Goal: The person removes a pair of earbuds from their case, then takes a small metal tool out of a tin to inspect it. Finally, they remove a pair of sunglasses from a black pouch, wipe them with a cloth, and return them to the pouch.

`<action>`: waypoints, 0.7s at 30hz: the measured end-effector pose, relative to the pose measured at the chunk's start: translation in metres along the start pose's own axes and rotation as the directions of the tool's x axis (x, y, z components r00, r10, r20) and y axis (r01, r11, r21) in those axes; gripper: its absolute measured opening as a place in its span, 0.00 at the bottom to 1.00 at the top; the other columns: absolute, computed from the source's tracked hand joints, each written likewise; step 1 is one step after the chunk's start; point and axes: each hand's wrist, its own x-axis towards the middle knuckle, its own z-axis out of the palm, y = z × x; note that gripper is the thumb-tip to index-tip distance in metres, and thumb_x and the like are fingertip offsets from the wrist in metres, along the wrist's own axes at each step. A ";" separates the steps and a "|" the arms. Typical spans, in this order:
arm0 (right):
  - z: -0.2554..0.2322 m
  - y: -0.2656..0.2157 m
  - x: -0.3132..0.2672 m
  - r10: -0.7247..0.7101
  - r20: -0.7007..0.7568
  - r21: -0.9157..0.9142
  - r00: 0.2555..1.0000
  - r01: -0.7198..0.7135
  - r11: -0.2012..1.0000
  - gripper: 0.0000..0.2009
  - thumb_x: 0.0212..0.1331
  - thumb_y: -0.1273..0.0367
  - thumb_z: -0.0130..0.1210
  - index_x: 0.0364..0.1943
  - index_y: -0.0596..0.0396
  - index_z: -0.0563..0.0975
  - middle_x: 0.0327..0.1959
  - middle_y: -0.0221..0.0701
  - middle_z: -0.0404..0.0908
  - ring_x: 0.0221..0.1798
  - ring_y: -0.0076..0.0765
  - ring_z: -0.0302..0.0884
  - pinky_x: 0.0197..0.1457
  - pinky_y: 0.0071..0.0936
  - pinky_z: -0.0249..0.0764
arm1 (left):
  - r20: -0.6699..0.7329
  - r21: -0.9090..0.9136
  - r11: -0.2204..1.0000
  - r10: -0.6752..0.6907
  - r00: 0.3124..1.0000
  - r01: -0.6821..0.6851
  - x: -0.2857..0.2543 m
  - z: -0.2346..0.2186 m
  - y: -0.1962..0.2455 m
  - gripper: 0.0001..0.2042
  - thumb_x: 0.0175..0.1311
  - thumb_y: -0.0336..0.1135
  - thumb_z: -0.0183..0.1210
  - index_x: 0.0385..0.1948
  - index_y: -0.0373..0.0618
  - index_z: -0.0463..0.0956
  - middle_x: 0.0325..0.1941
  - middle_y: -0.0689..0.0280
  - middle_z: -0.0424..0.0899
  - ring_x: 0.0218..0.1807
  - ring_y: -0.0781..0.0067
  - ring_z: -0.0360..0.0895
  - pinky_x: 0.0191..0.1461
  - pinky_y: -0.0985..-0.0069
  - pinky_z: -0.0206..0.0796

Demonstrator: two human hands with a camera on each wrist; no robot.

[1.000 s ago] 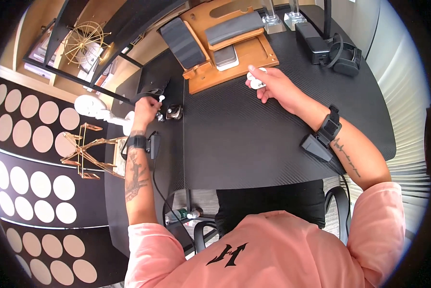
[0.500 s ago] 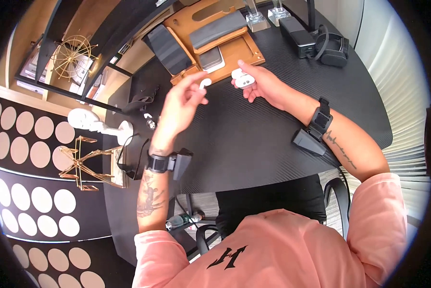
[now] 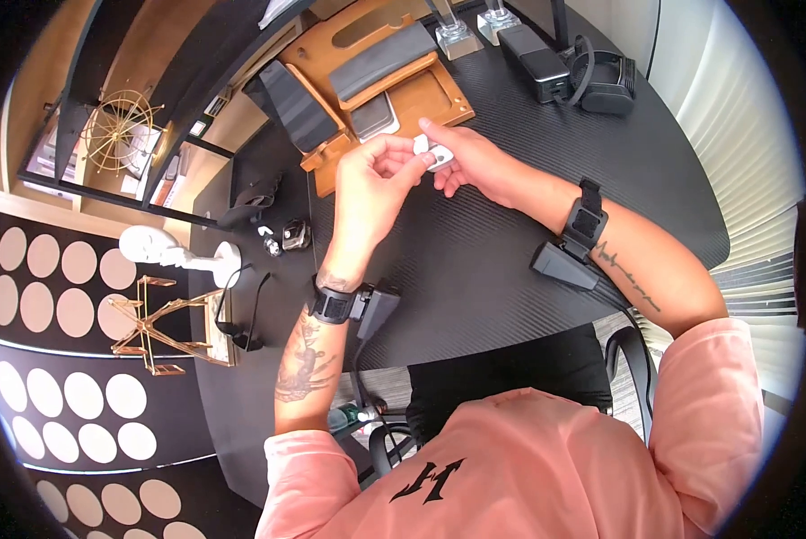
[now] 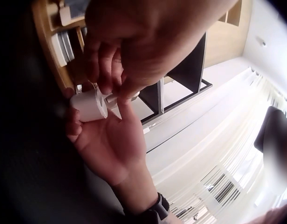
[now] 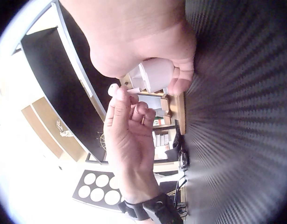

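My right hand holds a white earbud case over the desk, its lid flipped up. With thumb and fingertips, my left hand pinches a white earbud right at the case's opening. In the right wrist view, the earbud's rounded head sticks out past the left thumb and its stem points at the case. The left wrist view shows the case's white body between the right fingers and palm, partly covered by the left fingers.
A wooden desk organizer with a phone stands behind the hands. Small shiny items and a dark glassy box lie to the left, near sunglasses and a white figurine. A black device sits far right.
My left hand has carried the earbud from the desk's left side across to the case. The right hand stays near the organizer, still holding the open case.
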 end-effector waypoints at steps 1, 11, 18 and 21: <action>0.000 0.000 0.000 0.005 -0.001 -0.005 1.000 -0.005 1.000 0.28 0.66 0.45 0.39 0.37 0.58 0.77 0.27 0.28 0.75 0.23 0.22 0.70 0.23 0.18 0.69 | -0.002 -0.001 1.000 0.004 1.000 -0.004 0.001 0.002 -0.003 0.06 0.57 0.26 0.63 0.34 0.36 0.77 0.27 0.70 0.81 0.29 0.86 0.75 0.35 0.86 0.68; -0.004 0.001 0.000 0.012 0.020 0.003 1.000 -0.012 1.000 0.26 0.65 0.44 0.42 0.34 0.55 0.75 0.27 0.25 0.74 0.26 0.19 0.73 0.28 0.15 0.71 | -0.205 0.151 0.984 0.128 0.970 -0.098 0.001 0.017 -0.019 0.09 0.52 0.32 0.67 0.28 0.35 0.80 0.21 0.65 0.82 0.23 0.83 0.77 0.30 0.82 0.70; -0.003 0.001 0.002 0.030 -0.014 0.022 0.999 -0.030 0.999 0.26 0.67 0.45 0.39 0.32 0.55 0.75 0.25 0.27 0.74 0.24 0.22 0.71 0.24 0.19 0.71 | -0.266 0.256 0.963 0.153 0.952 -0.083 -0.005 0.028 -0.007 0.09 0.52 0.32 0.68 0.25 0.35 0.79 0.19 0.66 0.81 0.21 0.83 0.76 0.27 0.83 0.69; -0.003 0.002 0.003 0.033 -0.018 0.028 0.999 -0.033 0.999 0.26 0.66 0.45 0.39 0.32 0.54 0.75 0.24 0.26 0.74 0.24 0.21 0.71 0.24 0.18 0.71 | -0.260 0.255 0.966 0.113 0.959 -0.045 -0.007 0.028 -0.005 0.10 0.52 0.33 0.69 0.27 0.35 0.79 0.19 0.69 0.80 0.21 0.88 0.71 0.26 0.86 0.65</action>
